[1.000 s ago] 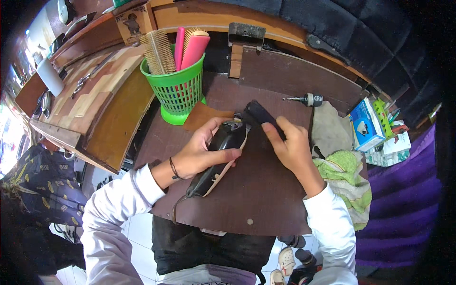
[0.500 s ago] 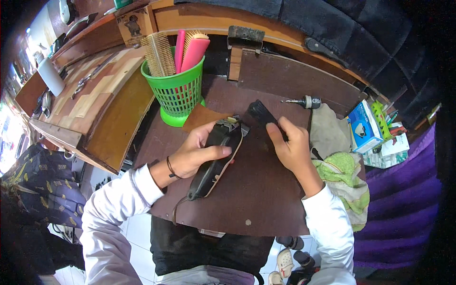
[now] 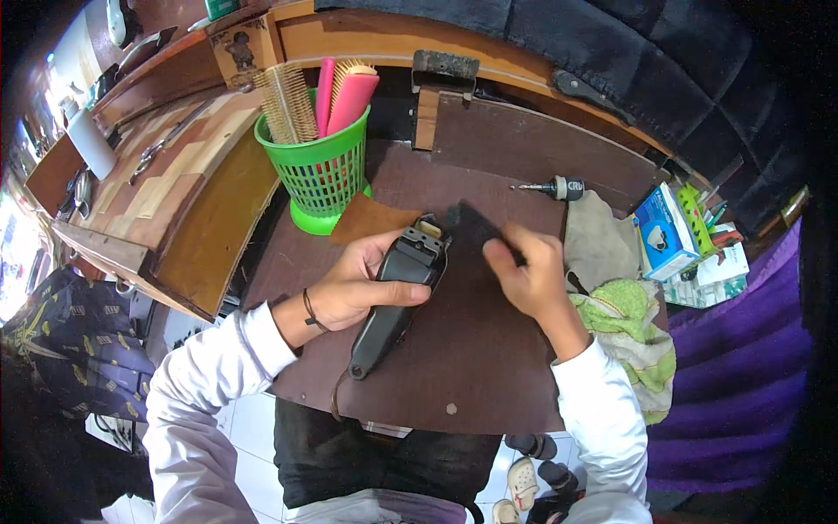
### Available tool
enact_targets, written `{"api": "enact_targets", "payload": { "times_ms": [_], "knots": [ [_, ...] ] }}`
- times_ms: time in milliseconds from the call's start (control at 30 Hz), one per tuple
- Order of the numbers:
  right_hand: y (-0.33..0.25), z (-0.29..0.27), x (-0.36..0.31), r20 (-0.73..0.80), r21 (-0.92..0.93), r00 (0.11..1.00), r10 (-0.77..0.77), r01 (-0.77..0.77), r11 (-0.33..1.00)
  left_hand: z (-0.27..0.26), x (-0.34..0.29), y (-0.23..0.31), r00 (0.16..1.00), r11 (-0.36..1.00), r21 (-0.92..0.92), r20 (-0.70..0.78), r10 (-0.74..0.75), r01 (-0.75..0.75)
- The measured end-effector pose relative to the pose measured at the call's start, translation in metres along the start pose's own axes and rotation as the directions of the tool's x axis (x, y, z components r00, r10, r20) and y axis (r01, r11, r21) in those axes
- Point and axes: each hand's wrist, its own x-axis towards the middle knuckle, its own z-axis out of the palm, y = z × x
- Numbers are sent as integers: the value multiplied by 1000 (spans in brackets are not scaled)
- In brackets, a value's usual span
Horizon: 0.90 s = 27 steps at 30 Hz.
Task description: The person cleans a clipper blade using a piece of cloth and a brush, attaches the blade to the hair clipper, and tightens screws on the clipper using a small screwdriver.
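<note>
A black hair clipper (image 3: 393, 293) lies across my left hand (image 3: 349, 284), which is closed round its body with the thumb on top. Its metal blade end points up and away from me, and its rear end points toward the table's near edge. My right hand (image 3: 534, 275) is closed on the handle end of a flat black brush (image 3: 474, 229). The brush's far end is close beside the clipper's blade; blur hides whether they touch. Behind the clipper, a brown flat piece (image 3: 368, 218) lies on the dark brown table (image 3: 471, 375).
A green basket (image 3: 319, 170) with brushes stands far left, beside a wooden cabinet (image 3: 201, 175). To the right are a drill-like tool (image 3: 559, 188), a grey cloth (image 3: 598, 231), a green-and-white towel (image 3: 628, 327) and a blue box (image 3: 668, 229).
My left hand has rolled the clipper so its broad black face now shows upward. The brush in my right hand has turned and come closer to the blade.
</note>
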Motion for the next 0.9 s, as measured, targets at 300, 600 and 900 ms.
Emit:
{"api": "enact_targets", "payload": {
  "times_ms": [300, 600, 900],
  "knots": [
    [-4, 9, 0, -129, -81, 991, 24, -35, 996, -3, 3, 1, 991, 999, -31, 127, 39, -35],
    [-17, 6, 0, 56, 77, 997, -58, 54, 996, 7, -4, 5, 968, 990, 80, 214, -130, 116],
    [-8, 0, 0, 152, 40, 984, 97, -104, 994, 10, -2, -5, 989, 992, 107, 126, -81, 68]
  ]
}}
